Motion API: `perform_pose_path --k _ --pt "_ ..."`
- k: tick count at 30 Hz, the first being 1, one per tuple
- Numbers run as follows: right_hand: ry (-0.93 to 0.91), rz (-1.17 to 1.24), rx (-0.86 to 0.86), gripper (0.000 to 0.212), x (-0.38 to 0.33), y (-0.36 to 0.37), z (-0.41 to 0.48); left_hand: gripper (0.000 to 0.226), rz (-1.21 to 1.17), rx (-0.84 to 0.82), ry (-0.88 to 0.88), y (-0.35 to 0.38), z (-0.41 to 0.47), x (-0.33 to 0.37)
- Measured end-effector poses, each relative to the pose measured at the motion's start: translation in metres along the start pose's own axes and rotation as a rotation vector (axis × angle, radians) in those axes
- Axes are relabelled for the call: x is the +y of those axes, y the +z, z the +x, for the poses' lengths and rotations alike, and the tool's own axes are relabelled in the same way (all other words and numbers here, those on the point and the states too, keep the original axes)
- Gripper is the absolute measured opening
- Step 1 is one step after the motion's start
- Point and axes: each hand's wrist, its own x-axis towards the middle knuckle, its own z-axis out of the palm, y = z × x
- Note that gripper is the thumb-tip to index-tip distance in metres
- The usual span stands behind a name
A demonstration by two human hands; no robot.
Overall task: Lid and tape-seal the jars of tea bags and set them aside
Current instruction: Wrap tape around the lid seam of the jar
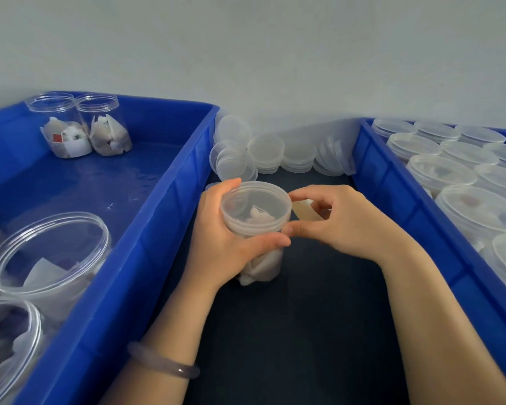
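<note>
One lidded jar (256, 232) of tea bags stands on the dark desk (304, 317) between a left crate (146, 252) of open jars and a right crate (392, 206) of lidded ones, the left grip (225, 244) clamped round its wall just below the lid (256, 204). The right grip (342, 226) pinches a short strip of pale tape (304, 211), thumb and forefinger drawn in at the lid's rim; tape-sealing appears to be the step in hand. The next move likely calls for pressing the strip across the seam while the left grip steadies the jar.
</note>
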Motion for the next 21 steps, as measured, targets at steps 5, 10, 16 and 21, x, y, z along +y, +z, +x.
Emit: perform_pose_path --k 5,10,16,21 --pt "-0.004 0.003 -0.042 0.051 0.005 -0.005 -0.001 0.085 0.148 -0.036 0.102 -0.006 0.001 0.012" --pt "-0.026 -0.023 -0.050 0.040 0.007 -0.007 0.000 0.064 0.386 -0.257 -0.060 -0.016 0.019 0.036" --pt "-0.014 -0.027 0.066 0.030 0.005 0.003 0.002 0.090 0.894 -0.586 -0.177 0.010 0.058 0.082" --pt "0.054 -0.014 0.062 0.037 0.007 0.003 0.004 0.059 0.924 -0.752 -0.192 0.020 0.075 0.087"
